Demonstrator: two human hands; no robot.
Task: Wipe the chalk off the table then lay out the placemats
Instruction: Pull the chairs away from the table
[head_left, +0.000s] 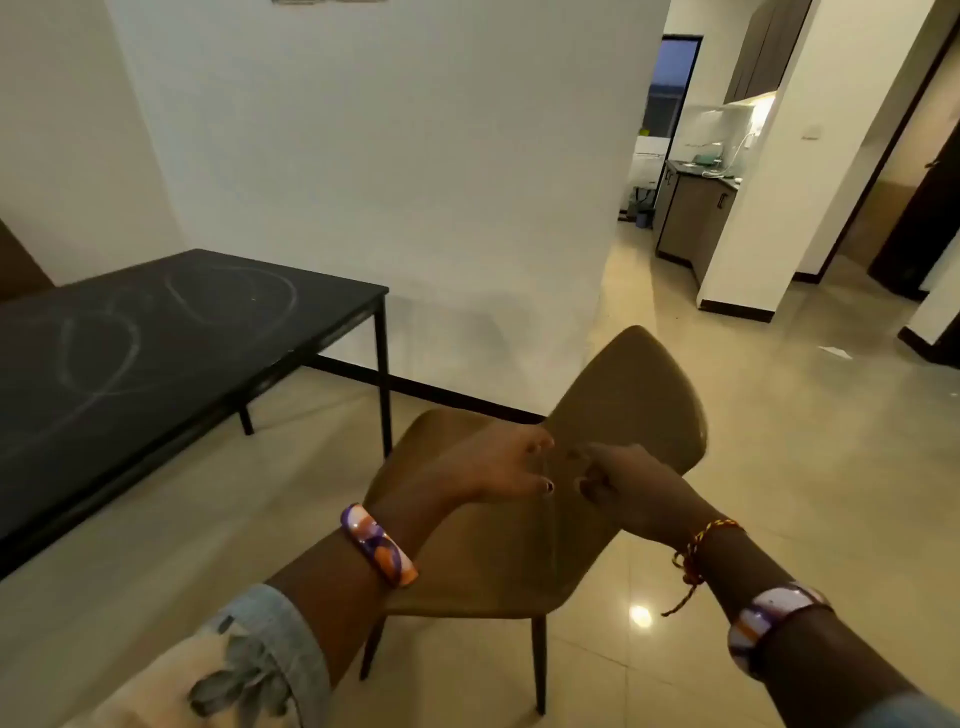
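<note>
Two hands are held out over a tan chair (524, 519), neither one carrying anything: the left hand (493, 462) is seen with fingers loosely spread, apparently reaching toward the chair's back, while the right hand (623, 483) is shown with fingers curled inward just beside it; whether the chair's edge is actually being pinched cannot be told through the blur. A patterned bangle (378, 545) is worn on the left wrist, and a braided thread bracelet (701, 545) with a second bangle on the right. The chair is pictured angled on the glossy tiled floor (779, 467), standing well apart from the black table (156, 353), and is judged to be in the course of being handled to open the way to the tabletop. The table is set at the left against the white wall (389, 182), its dark surface marked with two large chalk loops (98, 353), so the wiping is taken as not yet begun. No cloth and no placemats are to be seen in the view, and it is supposed that both must be fetched before either step can be done. A kitchen counter (696, 208) is visible through the opening at the far right, lit from under its cupboards.
</note>
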